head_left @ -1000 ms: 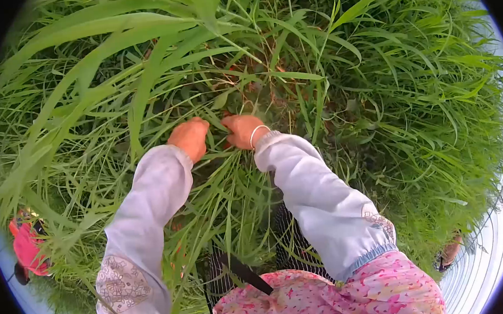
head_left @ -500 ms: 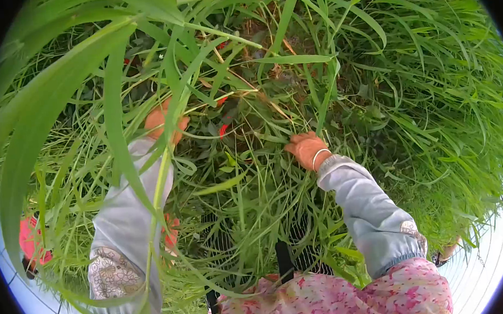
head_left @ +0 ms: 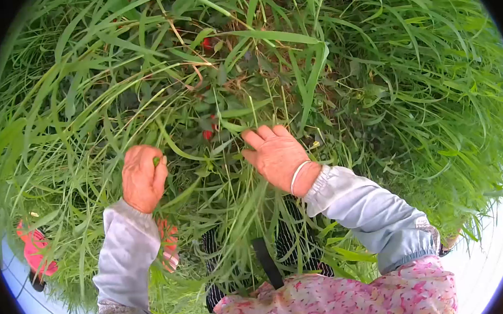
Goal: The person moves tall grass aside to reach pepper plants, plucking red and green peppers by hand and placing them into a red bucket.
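Note:
Tall green grass (head_left: 249, 207) surrounds both hands. My left hand (head_left: 145, 178) is closed in a fist at the left, with a bit of green blade showing between thumb and fingers. My right hand (head_left: 278, 159), a white bangle at its wrist, is near the middle, its fingers bent round grass blades that hang below the palm. Just ahead of it, between the two hands, a small red thing (head_left: 208, 133) like a fruit shows low among darker leaves. Farther off lies another red one (head_left: 207, 43), partly covered by blades.
Dense grass (head_left: 437, 113) stands on the right. Brownish ground (head_left: 341, 94) shows through ahead of my right hand. At the left edge is a person in pink (head_left: 37, 252). A reddish patterned thing (head_left: 169, 246) sits by my left forearm. My striped trouser legs (head_left: 290, 236) are below.
My left hand has drawn back toward me out of the grass, and the tall blades at upper left have swung away. My right hand has shifted left and come up closer.

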Demonstrator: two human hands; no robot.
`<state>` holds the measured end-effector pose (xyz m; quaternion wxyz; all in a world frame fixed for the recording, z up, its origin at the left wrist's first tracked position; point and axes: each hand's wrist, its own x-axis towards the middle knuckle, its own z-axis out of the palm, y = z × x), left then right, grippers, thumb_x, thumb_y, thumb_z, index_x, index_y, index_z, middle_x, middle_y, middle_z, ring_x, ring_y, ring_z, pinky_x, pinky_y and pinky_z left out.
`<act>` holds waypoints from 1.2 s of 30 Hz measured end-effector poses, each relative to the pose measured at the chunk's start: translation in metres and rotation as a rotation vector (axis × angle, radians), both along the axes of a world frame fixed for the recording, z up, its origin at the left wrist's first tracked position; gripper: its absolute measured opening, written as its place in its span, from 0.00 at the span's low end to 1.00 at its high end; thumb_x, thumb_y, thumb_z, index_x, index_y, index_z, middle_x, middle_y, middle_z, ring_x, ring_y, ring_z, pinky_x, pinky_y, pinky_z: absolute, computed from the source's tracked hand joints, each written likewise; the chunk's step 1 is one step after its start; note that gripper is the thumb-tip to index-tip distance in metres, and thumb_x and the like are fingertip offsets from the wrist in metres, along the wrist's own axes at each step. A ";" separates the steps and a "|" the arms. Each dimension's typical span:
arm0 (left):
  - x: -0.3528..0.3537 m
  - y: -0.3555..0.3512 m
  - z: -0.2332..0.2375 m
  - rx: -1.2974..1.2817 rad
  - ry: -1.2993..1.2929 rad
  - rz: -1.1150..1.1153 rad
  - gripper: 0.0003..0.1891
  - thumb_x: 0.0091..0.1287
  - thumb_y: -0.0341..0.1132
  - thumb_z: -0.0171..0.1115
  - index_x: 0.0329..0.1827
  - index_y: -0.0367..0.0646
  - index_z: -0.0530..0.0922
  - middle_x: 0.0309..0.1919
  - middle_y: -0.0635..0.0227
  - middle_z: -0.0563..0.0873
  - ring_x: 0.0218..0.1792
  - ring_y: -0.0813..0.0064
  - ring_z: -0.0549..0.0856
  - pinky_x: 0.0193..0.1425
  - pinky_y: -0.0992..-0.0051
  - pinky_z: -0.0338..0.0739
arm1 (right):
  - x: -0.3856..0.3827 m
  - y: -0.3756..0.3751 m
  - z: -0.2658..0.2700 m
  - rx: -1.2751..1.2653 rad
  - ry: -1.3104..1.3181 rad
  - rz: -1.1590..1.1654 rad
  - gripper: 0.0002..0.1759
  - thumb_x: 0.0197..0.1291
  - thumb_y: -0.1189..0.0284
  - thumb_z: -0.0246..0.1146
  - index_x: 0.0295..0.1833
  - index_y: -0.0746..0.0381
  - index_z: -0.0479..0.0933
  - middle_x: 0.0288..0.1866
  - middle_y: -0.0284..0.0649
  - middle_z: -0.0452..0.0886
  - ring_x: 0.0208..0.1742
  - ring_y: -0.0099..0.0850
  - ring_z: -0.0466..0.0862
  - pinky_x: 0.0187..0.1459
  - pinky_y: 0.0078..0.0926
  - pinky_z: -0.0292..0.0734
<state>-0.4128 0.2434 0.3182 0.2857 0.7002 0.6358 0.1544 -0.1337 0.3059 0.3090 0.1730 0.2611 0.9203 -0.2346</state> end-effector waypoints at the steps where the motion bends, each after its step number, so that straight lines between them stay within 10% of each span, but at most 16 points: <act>1: 0.003 0.000 0.005 -0.009 -0.017 -0.007 0.07 0.54 0.23 0.58 0.35 0.39 0.73 0.31 0.58 0.79 0.38 0.51 0.78 0.47 0.62 0.72 | -0.007 0.002 0.005 -0.003 0.103 -0.018 0.15 0.49 0.68 0.58 0.44 0.53 0.80 0.56 0.34 0.70 0.51 0.31 0.71 0.49 0.29 0.64; 6: 0.041 0.048 0.014 0.108 -0.014 -0.037 0.11 0.50 0.20 0.56 0.38 0.38 0.75 0.34 0.57 0.81 0.41 0.51 0.80 0.47 0.61 0.75 | -0.047 -0.006 -0.032 0.060 0.347 0.124 0.13 0.47 0.70 0.58 0.40 0.57 0.80 0.47 0.36 0.77 0.54 0.35 0.74 0.53 0.34 0.68; 9: 0.043 0.087 -0.041 0.027 0.154 -0.102 0.12 0.50 0.22 0.57 0.39 0.39 0.78 0.38 0.58 0.82 0.42 0.52 0.81 0.48 0.61 0.77 | -0.048 -0.014 -0.062 -0.350 0.026 0.231 0.11 0.47 0.72 0.58 0.37 0.59 0.81 0.40 0.40 0.81 0.49 0.38 0.80 0.50 0.34 0.73; 14: 0.066 0.095 -0.137 -0.217 0.612 -0.268 0.09 0.53 0.28 0.58 0.38 0.43 0.80 0.40 0.62 0.82 0.45 0.61 0.81 0.46 0.64 0.78 | -0.028 -0.013 -0.076 -0.424 -0.149 -0.040 0.18 0.53 0.76 0.54 0.52 0.63 0.74 0.35 0.46 0.82 0.42 0.42 0.83 0.42 0.37 0.78; 20: 0.052 0.088 -0.135 -0.334 0.860 -0.545 0.13 0.52 0.30 0.60 0.42 0.46 0.80 0.42 0.65 0.80 0.48 0.66 0.79 0.49 0.69 0.76 | 0.003 0.011 -0.109 -0.343 -0.519 0.003 0.27 0.60 0.74 0.49 0.67 0.56 0.63 0.47 0.44 0.82 0.48 0.39 0.82 0.51 0.40 0.73; 26: -0.001 0.087 -0.111 -0.120 0.523 -0.725 0.12 0.53 0.27 0.58 0.41 0.44 0.74 0.37 0.68 0.77 0.46 0.64 0.78 0.46 0.67 0.75 | 0.088 0.026 -0.137 -0.121 -0.437 0.011 0.24 0.57 0.69 0.54 0.62 0.52 0.71 0.53 0.38 0.78 0.58 0.36 0.74 0.61 0.37 0.61; 29: 0.002 0.076 -0.110 -0.131 0.371 -0.657 0.09 0.54 0.28 0.58 0.39 0.43 0.72 0.35 0.66 0.76 0.42 0.60 0.78 0.43 0.66 0.75 | 0.089 0.016 -0.133 -0.100 -0.174 -0.055 0.13 0.49 0.69 0.59 0.43 0.54 0.80 0.41 0.35 0.80 0.50 0.34 0.76 0.54 0.36 0.64; 36: 0.019 0.057 -0.076 -0.163 0.046 -0.373 0.13 0.50 0.29 0.67 0.38 0.42 0.73 0.31 0.62 0.80 0.34 0.56 0.80 0.37 0.63 0.76 | 0.047 0.022 -0.122 -0.282 0.075 -0.501 0.16 0.57 0.66 0.56 0.51 0.56 0.74 0.37 0.45 0.82 0.39 0.41 0.82 0.45 0.41 0.74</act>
